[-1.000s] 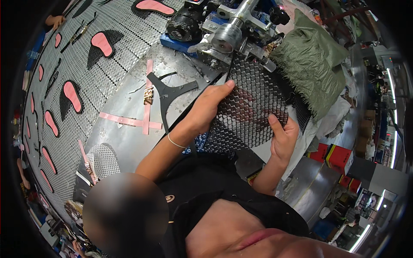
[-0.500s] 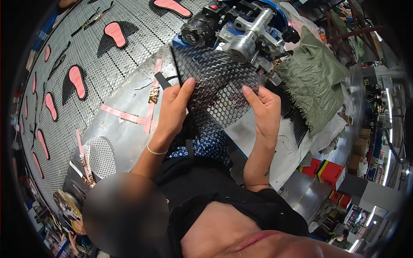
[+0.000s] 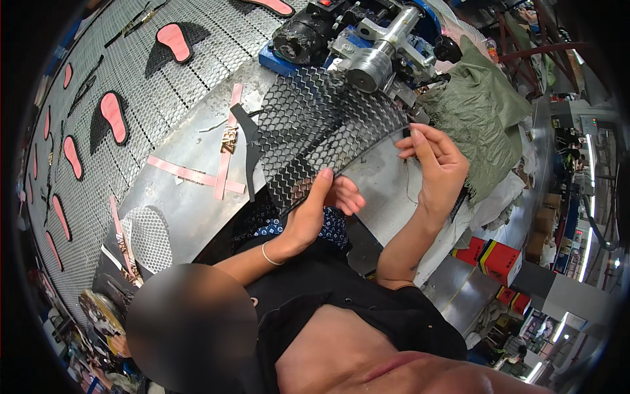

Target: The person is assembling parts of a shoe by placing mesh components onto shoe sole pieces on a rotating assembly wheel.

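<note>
A black mesh piece (image 3: 295,125) with a honeycomb weave is spread in front of the machine, its far edge by the metal roller (image 3: 369,70). Its near edge is in my left hand (image 3: 315,209), thumb on top and fingers beneath, the fingertips showing past the border. My right hand (image 3: 441,164) pinches the right corner of the mesh, thumb and index finger together. Along the left side of the mesh lies a dark strip (image 3: 251,154). Left of it, pink straps (image 3: 187,172) lie crossed on the metal table (image 3: 197,226), one bearing a gold letter ornament (image 3: 229,140).
The blue-based machine (image 3: 305,43) stands at the far side. A green woven sack (image 3: 482,125) is to its right. On the left, a mesh-topped conveyor (image 3: 141,79) carries several pink insoles (image 3: 113,117). A white mesh piece (image 3: 149,238) lies near the table's left end. Red boxes (image 3: 499,261) sit at right.
The black mesh has turned and spread wider. My left hand has come nearer and to the right, onto its near edge. My right hand has shifted right to its corner.
</note>
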{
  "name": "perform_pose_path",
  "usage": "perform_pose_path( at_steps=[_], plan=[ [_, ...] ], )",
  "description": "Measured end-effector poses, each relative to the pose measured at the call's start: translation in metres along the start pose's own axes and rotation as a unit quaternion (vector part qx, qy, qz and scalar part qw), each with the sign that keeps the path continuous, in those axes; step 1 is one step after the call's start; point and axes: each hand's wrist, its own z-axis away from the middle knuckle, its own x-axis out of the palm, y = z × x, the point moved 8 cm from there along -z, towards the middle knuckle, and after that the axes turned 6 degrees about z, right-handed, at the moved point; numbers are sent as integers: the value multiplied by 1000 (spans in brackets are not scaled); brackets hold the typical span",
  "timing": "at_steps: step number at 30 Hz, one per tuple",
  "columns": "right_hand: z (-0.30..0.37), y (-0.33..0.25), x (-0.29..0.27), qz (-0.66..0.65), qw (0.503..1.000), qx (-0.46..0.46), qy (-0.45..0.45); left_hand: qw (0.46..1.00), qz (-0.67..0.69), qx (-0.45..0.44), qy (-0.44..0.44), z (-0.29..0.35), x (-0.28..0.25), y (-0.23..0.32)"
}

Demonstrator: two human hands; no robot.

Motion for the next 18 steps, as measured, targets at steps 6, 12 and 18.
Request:
perform_pose_path(
  at_steps=[6, 12, 18],
  plan=[
    [15, -4, 27, -18, 999, -31, -22, 999, 44, 27, 17, -3, -9, 15],
    [42, -13, 76, -35, 983, -72, -168, 967, -112, 192, 127, 16, -50, 51],
    [63, 11, 99, -264, 931, 44, -247, 736, -489, 466, 43, 58, -19, 109]
  ],
)
